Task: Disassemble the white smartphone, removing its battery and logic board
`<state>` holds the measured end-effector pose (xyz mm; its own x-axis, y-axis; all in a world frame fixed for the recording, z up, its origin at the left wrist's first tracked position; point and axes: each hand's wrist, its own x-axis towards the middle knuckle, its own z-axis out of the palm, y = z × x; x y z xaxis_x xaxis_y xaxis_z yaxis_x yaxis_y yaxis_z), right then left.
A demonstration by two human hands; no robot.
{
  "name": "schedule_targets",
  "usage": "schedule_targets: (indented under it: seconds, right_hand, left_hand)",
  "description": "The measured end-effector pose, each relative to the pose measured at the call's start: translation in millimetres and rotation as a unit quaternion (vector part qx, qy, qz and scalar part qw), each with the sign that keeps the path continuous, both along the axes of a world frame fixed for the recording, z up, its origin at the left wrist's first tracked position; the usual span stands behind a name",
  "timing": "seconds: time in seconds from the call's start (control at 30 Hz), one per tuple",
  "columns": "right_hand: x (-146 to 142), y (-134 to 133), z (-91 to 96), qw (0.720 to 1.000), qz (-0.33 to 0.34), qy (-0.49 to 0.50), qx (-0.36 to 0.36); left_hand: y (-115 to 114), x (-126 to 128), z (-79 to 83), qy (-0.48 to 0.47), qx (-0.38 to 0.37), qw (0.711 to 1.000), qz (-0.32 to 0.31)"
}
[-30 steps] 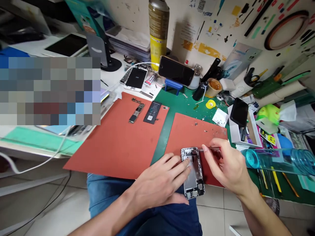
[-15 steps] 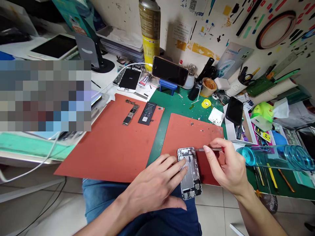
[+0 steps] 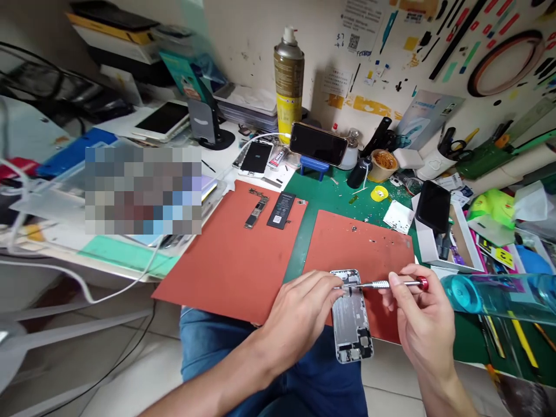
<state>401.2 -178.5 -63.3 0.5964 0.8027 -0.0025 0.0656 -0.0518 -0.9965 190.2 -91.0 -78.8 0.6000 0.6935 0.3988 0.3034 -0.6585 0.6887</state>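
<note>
I see my left hand point(image 3: 299, 313) lying over the left edge of the stripped phone housing point(image 3: 351, 315), fingers half curled, fingertips point(image 3: 336, 285) pressing near its top end — it grips nothing, just pins the housing down. My right hand point(image 3: 423, 324) is closed on a thin screwdriver point(image 3: 382, 284) with a silver shaft and red cap, thumb and forefinger pinching the shaft; the tool lies almost level, tip pointing left and meeting the upper part of the housing right beside my left fingertips.

The housing sits face-up, long axis running towards me, top half on the right red mat point(image 3: 365, 249), bottom end hanging past the front edge of the surface point(image 3: 347, 197) over my blue-clad lap point(image 3: 304, 370).

On the left red mat point(image 3: 226, 260), well apart from my hands, lie a logic board point(image 3: 256, 208) and a black battery point(image 3: 281, 210) side by side. Further back: a tall spray can point(image 3: 289, 84) against the wall, a dark phone point(image 3: 318, 143) propped on a small blue stand point(image 3: 314, 165), another screen point(image 3: 256, 157) flat by a white cable. A teal bottle point(image 3: 495, 292) lies on its side just right of my right hand — close, not touching. A white tray point(image 3: 467, 246) with a black phone in it sits beyond that. A few tiny screws dot the right mat; too small to count.
</note>
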Motion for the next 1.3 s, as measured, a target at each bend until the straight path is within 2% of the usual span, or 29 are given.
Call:
schedule_targets:
  seconds: [0.13, 0.27, 0.37, 0.47, 0.53, 0.67, 0.97, 1.3]
  right_hand:
    - [-3, -1, -1.4, 0.999, -0.002, 0.032, -0.01]
    - [-5, -1, -4.0, 0.999, -0.021, 0.031, -0.007]
    - [-2, 0, -10.2, 0.996, -0.089, -0.014, 0.024]
    - [3, 0, -18.9, 0.983, -0.165, -0.057, 0.055]
    - [5, 1, -23.2, 0.978, -0.188, -0.057, 0.067]
    - [5, 2, -25.4, 0.981, -0.179, -0.029, 0.071]
    - [8, 4, -26.4, 0.987, -0.145, -0.007, 0.069]
    - [7, 3, -24.2, 0.984, -0.168, -0.001, 0.062]
  left_hand:
    - [-1, -3, 4.3, -0.008, -0.024, 0.999, -0.025]
    - [4, -19, 11.5, 0.033, -0.035, 0.999, -0.018]
    - [18, -42, 16.8, 0.09, -0.005, 0.995, 0.046]
    - [36, -64, 18.2, 0.179, 0.021, 0.972, 0.149]
    - [48, -73, 16.7, 0.227, 0.025, 0.956, 0.183]
    - [62, -75, 11.6, 0.258, 0.023, 0.949, 0.18]
    - [75, -75, 8.1, 0.265, 0.024, 0.947, 0.179]
    - [71, -84, 12.3, 0.272, 0.023, 0.94, 0.205]
